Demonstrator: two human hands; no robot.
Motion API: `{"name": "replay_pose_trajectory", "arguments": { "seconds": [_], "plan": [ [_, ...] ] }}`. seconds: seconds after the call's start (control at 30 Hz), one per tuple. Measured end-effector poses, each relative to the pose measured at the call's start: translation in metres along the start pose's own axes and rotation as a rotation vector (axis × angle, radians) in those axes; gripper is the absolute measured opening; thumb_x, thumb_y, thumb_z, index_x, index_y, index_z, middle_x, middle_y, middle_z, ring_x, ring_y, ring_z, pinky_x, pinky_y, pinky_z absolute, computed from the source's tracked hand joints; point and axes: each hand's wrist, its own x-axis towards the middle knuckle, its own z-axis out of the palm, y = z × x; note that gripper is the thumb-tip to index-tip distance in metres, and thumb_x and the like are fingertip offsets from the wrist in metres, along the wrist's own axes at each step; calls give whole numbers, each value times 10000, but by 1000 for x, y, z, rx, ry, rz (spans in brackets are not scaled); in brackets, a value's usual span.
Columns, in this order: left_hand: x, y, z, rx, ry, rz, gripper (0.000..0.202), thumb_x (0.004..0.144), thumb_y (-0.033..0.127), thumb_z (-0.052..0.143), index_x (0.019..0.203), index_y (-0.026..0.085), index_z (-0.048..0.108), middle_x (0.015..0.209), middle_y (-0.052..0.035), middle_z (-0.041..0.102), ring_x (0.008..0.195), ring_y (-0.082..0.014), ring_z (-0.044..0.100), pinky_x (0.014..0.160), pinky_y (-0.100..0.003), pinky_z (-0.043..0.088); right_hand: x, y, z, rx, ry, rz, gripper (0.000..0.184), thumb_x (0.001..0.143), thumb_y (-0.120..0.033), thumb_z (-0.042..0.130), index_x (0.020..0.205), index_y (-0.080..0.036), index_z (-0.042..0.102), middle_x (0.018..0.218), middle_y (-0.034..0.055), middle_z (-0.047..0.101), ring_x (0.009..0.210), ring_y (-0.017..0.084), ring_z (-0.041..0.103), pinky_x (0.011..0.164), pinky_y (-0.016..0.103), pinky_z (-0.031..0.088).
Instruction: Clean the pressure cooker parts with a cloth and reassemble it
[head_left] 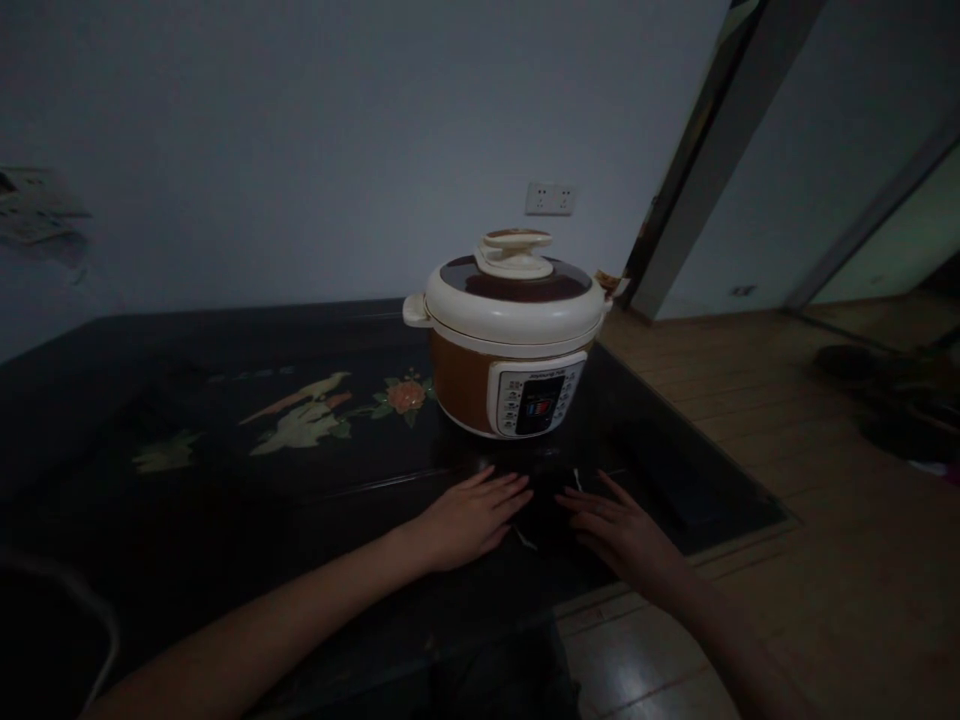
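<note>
My left hand (pixel 474 518) lies with its fingers stretched out over the front of a dark table (pixel 360 560). Opposite it, my right hand (pixel 626 532) also has its fingers extended and somewhat apart. Between the two hands is a very dark area, perhaps a flat black item, with small white strands (pixel 525 540) near the left fingers and the right fingertips; its kind is too dim to make out. Just behind both hands stands an electric pressure cooker (pixel 461 385), cream and brown, upright with its lid on and its control panel facing me.
Painted flowers and a bird (pixel 300 420) decorate the tabletop on the left. A long dark object (pixel 667 475) lies near the table's right edge. On the wall behind the cooker is a power socket (pixel 550 199). Wooden floor (pixel 847 570) extends to the right, with dark items farther off.
</note>
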Motion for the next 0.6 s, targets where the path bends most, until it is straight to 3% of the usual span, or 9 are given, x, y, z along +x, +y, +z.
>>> {"name": "replay_pose_trajectory", "arguments": {
  "seconds": [0.2, 0.33, 0.4, 0.47, 0.6],
  "plan": [
    [16, -17, -5, -63, 27, -58, 492, 881, 155, 511, 1369, 204, 472, 1460, -78, 470, 1392, -222, 364, 1167, -487, 227, -3, 0, 10, 74, 134, 142, 104, 904, -231, 558, 907, -231, 661, 1192, 84, 687, 1168, 249, 610, 1056, 598, 375],
    [14, -16, -7, -151, 169, -121, 411, 877, 127, 503, 1282, 189, 545, 1370, -76, 569, 1275, -190, 508, 1096, -395, 369, 5, -6, 17, 34, 303, 176, 174, 922, -251, 523, 823, -217, 661, 1123, 86, 714, 1050, 235, 671, 1020, 554, 441],
    [14, -11, -7, -167, 227, -118, 354, 887, 129, 490, 1223, 196, 579, 1284, -62, 627, 1194, -180, 561, 1030, -356, 430, 10, -8, 19, 23, 369, 203, 165, 922, -262, 521, 864, -216, 668, 1146, 91, 702, 1058, 231, 665, 1006, 515, 470],
    [16, -7, -7, -146, 213, -63, 310, 885, 140, 499, 1169, 208, 605, 1225, -53, 650, 1144, -188, 581, 988, -353, 452, 13, -9, 22, -4, 372, 236, 167, 920, -246, 519, 976, -217, 673, 1187, 94, 684, 1092, 235, 649, 1003, 508, 477],
    [17, -5, -7, -114, 130, 57, 378, 837, 109, 528, 1194, 217, 595, 1258, -58, 620, 1163, -203, 560, 977, -353, 446, 15, -10, 28, -92, 209, 279, 296, 903, -222, 539, 1187, -223, 625, 1315, 96, 607, 1205, 269, 579, 1038, 574, 421]
  ]
}}
